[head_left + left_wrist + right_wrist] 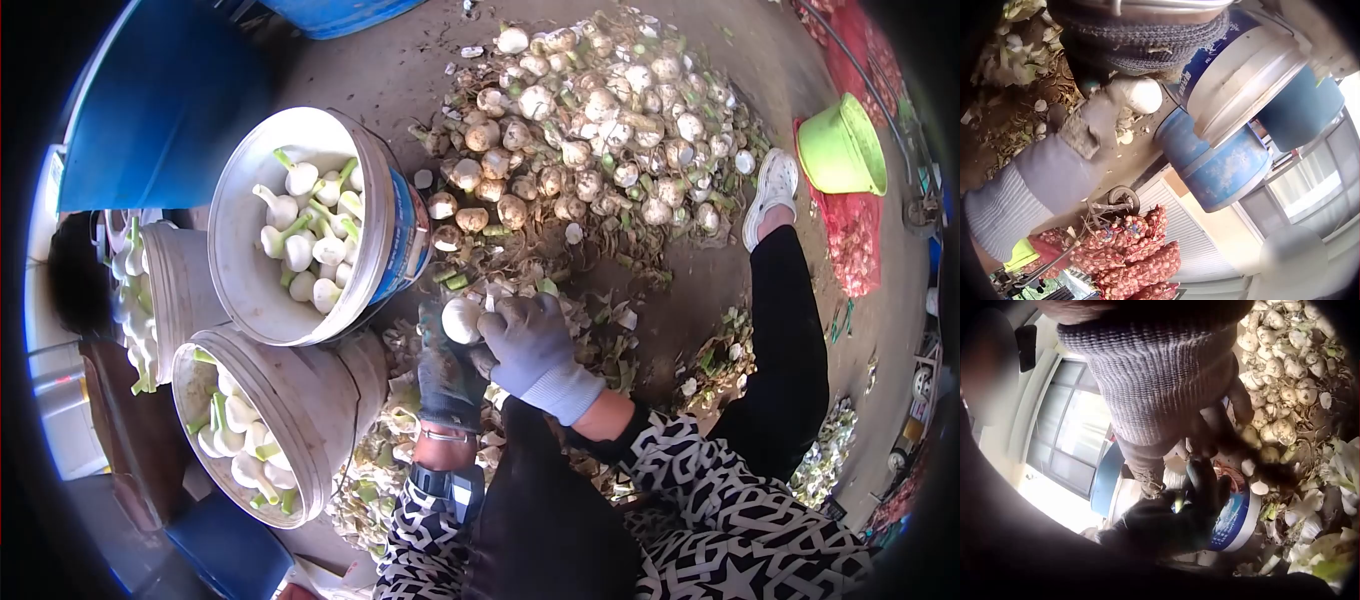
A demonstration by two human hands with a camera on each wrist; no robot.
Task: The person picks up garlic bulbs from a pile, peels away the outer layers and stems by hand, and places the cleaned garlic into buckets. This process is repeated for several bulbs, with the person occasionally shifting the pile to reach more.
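Observation:
A white garlic bulb (461, 321) with a short stem sits between my two gloved hands, low over the heap of peelings. My left hand (446, 375), in a dark glove, holds the bulb from below and its left side. From the right, my right hand (530, 345) in a pale grey glove curls its fingers against the bulb near the stem. In the left wrist view the smooth bulb (1145, 95) shows beyond the right hand's fingers. The right wrist view shows the dark-gloved left hand (1172, 528) close under the right, with part of the bulb hidden between them.
Left stand white buckets (225, 225), (305, 430) with trimmed garlic in them. A large pile of soil-stained garlic (600, 120) spreads ahead. Leaf trimmings (375, 500) cover the floor around my legs. A lime-green bucket (840, 150) and red net sacks (1141, 250) stand farther off.

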